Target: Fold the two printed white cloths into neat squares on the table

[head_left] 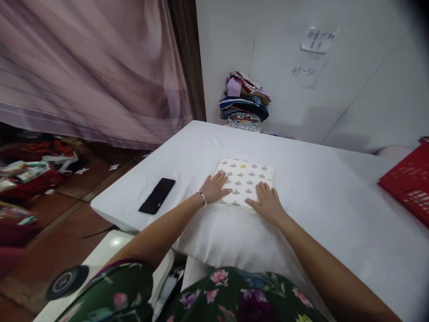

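A folded white cloth (243, 182) with a grey duck-like print and one yellow figure lies flat near the front edge of the white-covered table (318, 192). My left hand (214, 188) rests on its left side, fingers stretched out, with a bracelet at the wrist. On the right side of the cloth, my right hand (268, 202) lies with fingers spread and the thumb toward the middle. Both palms are down and neither hand grips anything. Whether the cloth is a garment or a plain piece of fabric, I cannot tell.
A black phone (157, 196) lies left of the cloth. Folded clothes (246, 100) are stacked beyond the far edge, against the wall. A red basket (409, 181) is at the right. A white stool or bench (100, 250) stands at lower left, and a pink curtain (100, 67) hangs behind.
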Available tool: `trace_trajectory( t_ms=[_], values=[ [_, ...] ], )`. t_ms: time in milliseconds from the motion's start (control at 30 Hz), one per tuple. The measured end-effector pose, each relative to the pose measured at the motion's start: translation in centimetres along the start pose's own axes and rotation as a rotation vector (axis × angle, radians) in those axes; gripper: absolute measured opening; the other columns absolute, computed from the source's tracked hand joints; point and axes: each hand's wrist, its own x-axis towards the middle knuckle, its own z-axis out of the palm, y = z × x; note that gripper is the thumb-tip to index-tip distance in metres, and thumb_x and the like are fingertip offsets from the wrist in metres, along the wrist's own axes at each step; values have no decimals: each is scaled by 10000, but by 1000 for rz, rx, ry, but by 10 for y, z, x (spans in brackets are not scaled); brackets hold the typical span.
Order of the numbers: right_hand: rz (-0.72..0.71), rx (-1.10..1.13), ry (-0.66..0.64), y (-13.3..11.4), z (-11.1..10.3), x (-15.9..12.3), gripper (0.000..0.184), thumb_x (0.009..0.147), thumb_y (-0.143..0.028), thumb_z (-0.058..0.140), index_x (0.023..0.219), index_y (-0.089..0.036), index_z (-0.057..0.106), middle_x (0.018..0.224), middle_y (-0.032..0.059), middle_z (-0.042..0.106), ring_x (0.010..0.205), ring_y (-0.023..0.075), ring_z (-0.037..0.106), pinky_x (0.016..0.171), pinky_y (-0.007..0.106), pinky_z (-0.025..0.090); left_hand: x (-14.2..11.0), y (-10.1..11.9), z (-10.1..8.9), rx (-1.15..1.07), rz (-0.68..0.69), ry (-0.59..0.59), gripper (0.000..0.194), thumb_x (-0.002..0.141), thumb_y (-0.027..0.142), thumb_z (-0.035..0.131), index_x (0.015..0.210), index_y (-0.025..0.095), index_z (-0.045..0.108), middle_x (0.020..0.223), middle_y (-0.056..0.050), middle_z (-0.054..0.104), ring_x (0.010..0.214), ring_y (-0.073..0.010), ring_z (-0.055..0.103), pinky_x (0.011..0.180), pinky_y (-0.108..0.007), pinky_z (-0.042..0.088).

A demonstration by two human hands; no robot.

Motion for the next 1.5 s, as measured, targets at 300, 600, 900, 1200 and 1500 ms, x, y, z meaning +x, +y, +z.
trace_trajectory(
  t_ms=[300,600,900,1200,1500],
  values=[
    [16,-62,77,4,13,-9,735,856,-629,294,1389,-123,323,1476,146,248,1370,276,165,1086,494,102,0,1,5,-82,-48,-28,667,846,624,273,1403,256,275,1518,-35,144,1398,-217,58,1105,-499,105],
    [-8,-72,123,9,8,-22,685,877,-582,293,1380,-119,341,1478,126,253,1374,267,152,1089,466,137,-19,7,5,-65,-75,39,677,850,631,262,1403,241,275,1514,-43,159,1395,-220,83,1109,-509,80],
    [-28,220,126,22,17,-24,622,861,-544,389,1362,-175,398,1469,87,283,1377,247,162,1101,483,158,-17,-2,11,-238,-96,28,597,889,553,262,1386,227,317,1505,-50,191,1393,-220,101,1099,-509,150],
    [266,660,383,70,2,-83,442,825,-446,512,1205,-231,577,1329,73,497,1253,228,419,1066,444,318,-83,-15,29,-176,136,264,600,828,387,510,1355,136,374,1472,-125,269,1377,-249,172,1111,-441,238],
    [-27,543,404,64,15,-83,377,831,-261,516,1203,-292,569,1294,52,514,1192,206,468,1007,437,403,-81,15,29,51,207,370,445,844,253,486,1284,190,463,1411,-106,391,1332,-264,290,1056,-496,290]
  ],
)
